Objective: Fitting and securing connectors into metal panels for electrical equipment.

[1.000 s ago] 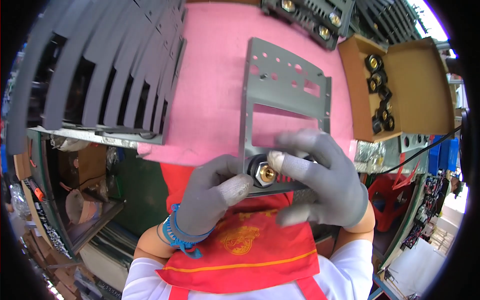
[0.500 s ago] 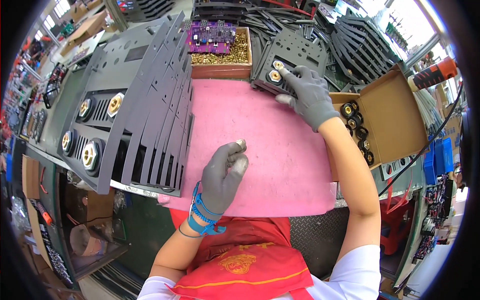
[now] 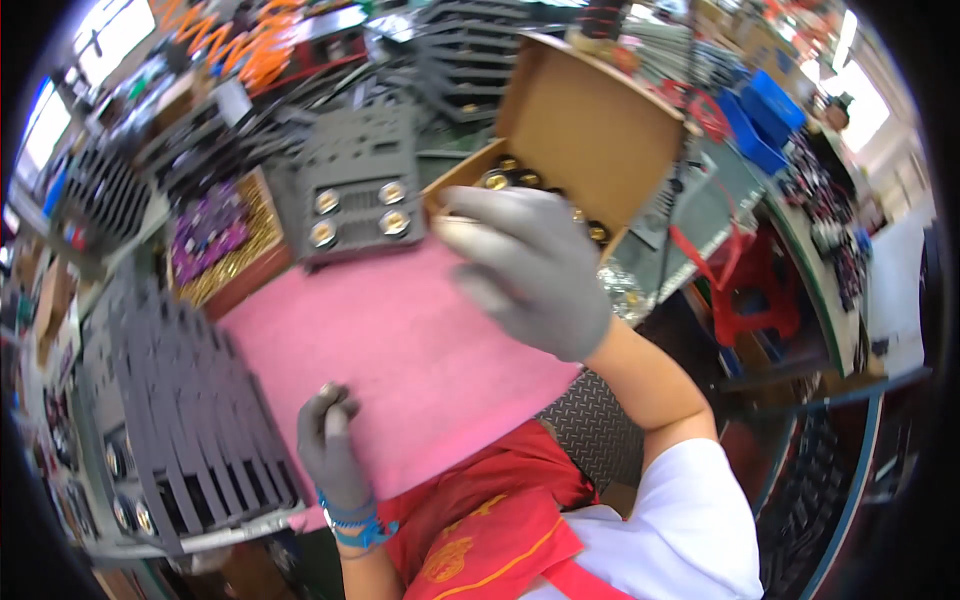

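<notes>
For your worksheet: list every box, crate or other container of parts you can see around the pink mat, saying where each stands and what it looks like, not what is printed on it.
Cardboard box: right of the grey plate, behind the right hand; brown, flap raised, brass-and-black fittings inside.
Wooden tray: left of the pink mat; shallow, holding small gold parts under purple pieces.
Blue crates: upper right; rectangular plastic.

right hand (image 3: 530,270) moved from plate to cardboard box (image 3: 590,130)

Right hand (image 3: 530,270), grey-gloved, raised at centre frame, fingers loosely curled and blurred; grip apparently empty. Left hand (image 3: 328,445), gloved, lower left, closed in a fist, forearm entering from bottom edge.
</notes>
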A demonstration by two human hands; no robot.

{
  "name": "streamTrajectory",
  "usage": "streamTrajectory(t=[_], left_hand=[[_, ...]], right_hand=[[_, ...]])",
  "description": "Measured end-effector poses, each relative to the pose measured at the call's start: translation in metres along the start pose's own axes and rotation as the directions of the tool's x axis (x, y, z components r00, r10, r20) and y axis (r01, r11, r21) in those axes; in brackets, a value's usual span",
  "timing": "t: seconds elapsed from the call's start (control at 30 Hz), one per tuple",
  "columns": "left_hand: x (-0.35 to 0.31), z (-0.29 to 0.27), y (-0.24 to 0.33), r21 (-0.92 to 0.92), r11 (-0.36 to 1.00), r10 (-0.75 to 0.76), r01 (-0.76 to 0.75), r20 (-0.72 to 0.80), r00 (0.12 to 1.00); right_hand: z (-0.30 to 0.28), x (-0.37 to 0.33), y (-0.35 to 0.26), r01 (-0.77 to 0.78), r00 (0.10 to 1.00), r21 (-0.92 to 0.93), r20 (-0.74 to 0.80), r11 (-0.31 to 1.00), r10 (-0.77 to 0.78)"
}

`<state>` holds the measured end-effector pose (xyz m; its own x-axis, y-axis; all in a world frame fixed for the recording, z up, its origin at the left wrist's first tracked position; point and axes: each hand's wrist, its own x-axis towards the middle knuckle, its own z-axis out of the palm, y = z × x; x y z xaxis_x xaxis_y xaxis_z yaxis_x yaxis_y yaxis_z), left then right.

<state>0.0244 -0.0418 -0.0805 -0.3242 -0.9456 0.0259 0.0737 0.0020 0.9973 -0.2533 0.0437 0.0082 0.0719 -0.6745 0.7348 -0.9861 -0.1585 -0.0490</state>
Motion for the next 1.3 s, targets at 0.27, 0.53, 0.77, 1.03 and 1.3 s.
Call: streamTrajectory(t=[0.27,0.53,0.77,1.03,1.3], left_hand=[[-0.004,0.012,0.004,0.125,0.992,-0.002,0.003,-0.012,1.0],[-0.005,0.024,0.002,0.379,0.925,0.024,-0.035,0.035,0.999],[-0.005,0.03,-0.012,0.542,0.82,0.168,-0.182,0.076,0.983],[-0.008,0.051,-0.01,0.647,0.661,0.329,-0.38,0.205,0.922],[-0.008,0.056,-0.004,0.685,0.61,0.336,-0.398,0.231,0.913]], right_hand=[[-0.1,-0.136,0.146,-0.824,-0.067,0.518,-0.493,0.23,0.867],[-0.083,-0.141,0.222,-0.787,0.121,0.615,0.071,0.052,0.99],[-0.068,-0.128,0.236,-0.409,0.183,0.862,0.4,-0.3,0.898],[-0.042,-0.133,0.222,-0.126,0.313,0.749,0.652,-0.651,0.69],[-0.084,-0.158,0.256,-0.285,0.25,0.927,0.318,-0.244,0.915]])
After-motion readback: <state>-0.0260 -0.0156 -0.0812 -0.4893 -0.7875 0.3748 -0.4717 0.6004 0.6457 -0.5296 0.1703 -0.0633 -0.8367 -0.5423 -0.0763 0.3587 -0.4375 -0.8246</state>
